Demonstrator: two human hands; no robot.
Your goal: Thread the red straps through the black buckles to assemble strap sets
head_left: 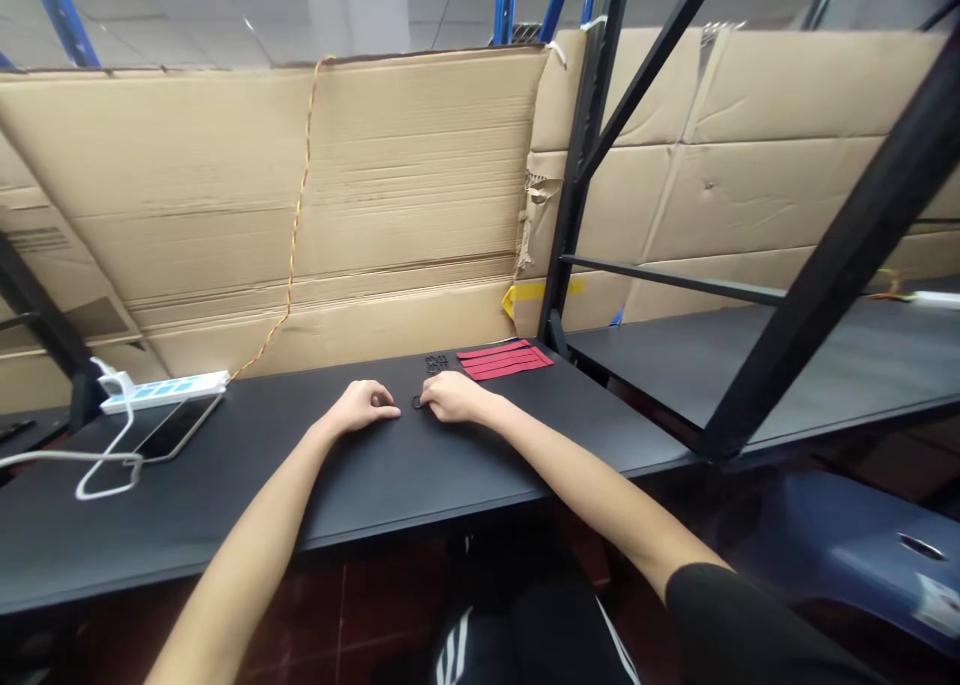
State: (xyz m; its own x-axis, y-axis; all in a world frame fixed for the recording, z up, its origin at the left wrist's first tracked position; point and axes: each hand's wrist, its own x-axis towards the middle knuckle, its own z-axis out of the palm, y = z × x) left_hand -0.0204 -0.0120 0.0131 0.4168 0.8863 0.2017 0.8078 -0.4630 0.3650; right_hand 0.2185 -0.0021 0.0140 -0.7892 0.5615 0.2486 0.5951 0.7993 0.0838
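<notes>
This looks like a workshop or warehouse: a black bench stands within a metal frame, walled at twelve o'clock by cardboard with a torn edge. Blue posts like racking rise beyond, towards ten and twelve. A power strip lies at nine o'clock, a twisted wire running to it down the cardboard, and a second bench is at three, past the frame

The head view looks forward and down from nearby over the table.
</notes>
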